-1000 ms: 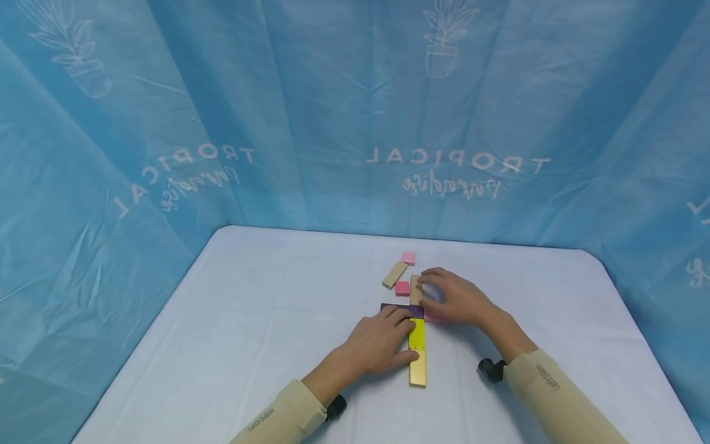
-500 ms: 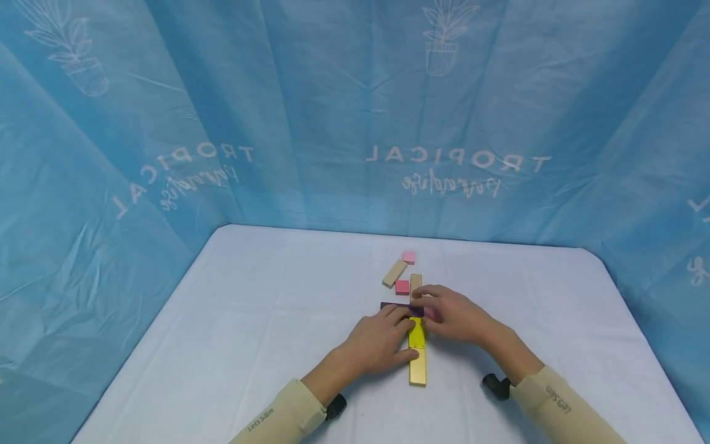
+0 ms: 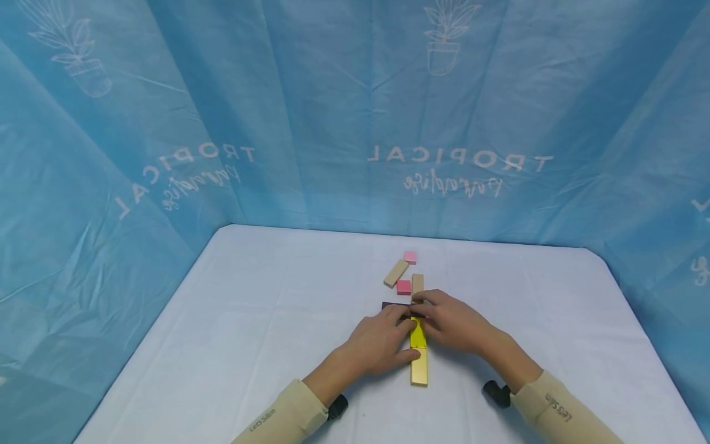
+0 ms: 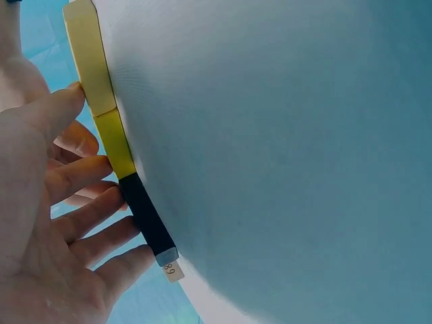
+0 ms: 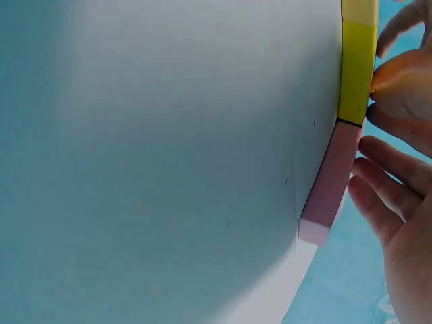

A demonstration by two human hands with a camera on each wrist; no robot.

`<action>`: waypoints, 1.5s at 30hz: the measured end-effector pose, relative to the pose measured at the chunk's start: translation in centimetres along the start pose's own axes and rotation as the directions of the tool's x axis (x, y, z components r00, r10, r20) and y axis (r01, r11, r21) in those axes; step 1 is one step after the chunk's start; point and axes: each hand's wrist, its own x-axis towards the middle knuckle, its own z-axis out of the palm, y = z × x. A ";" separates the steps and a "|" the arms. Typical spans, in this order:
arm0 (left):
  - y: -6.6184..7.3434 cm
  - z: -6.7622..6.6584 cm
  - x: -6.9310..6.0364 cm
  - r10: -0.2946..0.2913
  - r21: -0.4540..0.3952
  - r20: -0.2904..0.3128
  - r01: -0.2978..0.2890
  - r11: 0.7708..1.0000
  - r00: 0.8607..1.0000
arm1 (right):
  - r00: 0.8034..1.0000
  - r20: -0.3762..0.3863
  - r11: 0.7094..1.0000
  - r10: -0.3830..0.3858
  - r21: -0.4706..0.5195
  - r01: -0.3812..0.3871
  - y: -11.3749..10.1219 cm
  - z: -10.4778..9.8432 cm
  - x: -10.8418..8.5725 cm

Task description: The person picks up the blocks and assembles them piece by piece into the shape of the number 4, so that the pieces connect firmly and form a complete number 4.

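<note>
A row of flat wooden blocks lies on the white table: a pale yellow block nearest me, then a bright yellow block, then a dark purple block set crosswise. My left hand touches this row from the left, fingers spread and fairly straight, thumb by the pale yellow block. From the right, my right hand rests its extended fingertips about the dark block's right end. A pink block shows beside the yellow one in the right wrist view; the right hand hides it in the head view.
Beyond the dark block stands a plain wooden block in line with the row. A red square block, a slanted wooden block and a pink square block lie farther back. Blue printed cloth hangs behind the table.
My right hand has come nearer to me and slightly left, from the plain wooden block to the dark block's right end. My left hand has stayed in place.
</note>
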 end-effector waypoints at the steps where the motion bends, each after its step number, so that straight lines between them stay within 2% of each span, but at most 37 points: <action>1: 0.0 0.0 0.0 0.000 0.001 0.002 0.000 1.000 1.000 | 1.000 0.000 1.000 0.000 -0.005 0.000 -0.1 0.0 0.0; 15: 0.1 0.0 0.0 -0.023 -0.033 0.009 0.023 0.999 1.000 | 1.000 -0.020 0.999 -0.015 -0.050 0.014 -0.7 0.5 -0.3; 25: 0.2 0.0 -0.1 -0.016 -0.017 0.010 0.016 1.000 1.000 | 0.997 0.075 0.999 0.021 0.030 -0.023 -0.6 0.1 -0.7; 33: 0.2 0.0 -0.1 -0.011 -0.016 -0.006 0.011 1.000 1.000 | 0.994 0.102 0.995 0.044 0.081 -0.052 -0.6 0.0 -0.8; 45: 0.2 0.0 0.0 -0.008 -0.002 -0.002 0.008 1.000 1.000 | 0.991 0.125 0.995 0.047 0.085 -0.058 -0.4 0.1 -0.9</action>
